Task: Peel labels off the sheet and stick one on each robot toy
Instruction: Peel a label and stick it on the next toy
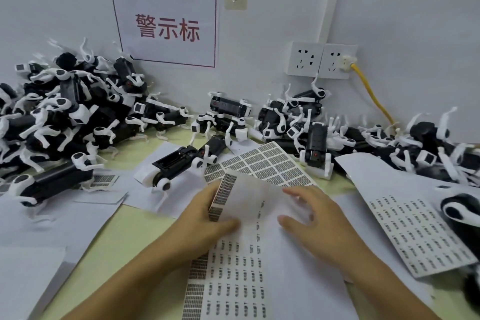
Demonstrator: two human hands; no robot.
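Note:
A label sheet (233,267) lies in front of me on the table. My left hand (205,218) pinches its upper edge and curls it upward, showing a column of printed labels (223,195). My right hand (311,218) hovers over the sheet's right side, fingers spread and slightly blurred, holding nothing. Black-and-white robot toys lie in a big heap (59,112) at the back left and another pile (389,143) at the back right. One robot toy (181,166) lies on its back just beyond the sheet.
Another full label sheet (262,163) lies behind my hands, and a used sheet (420,231) sits at the right. Blank backing papers (52,221) cover the left of the table. On the wall are a sign (166,26), sockets (322,60) and a yellow cable (371,93).

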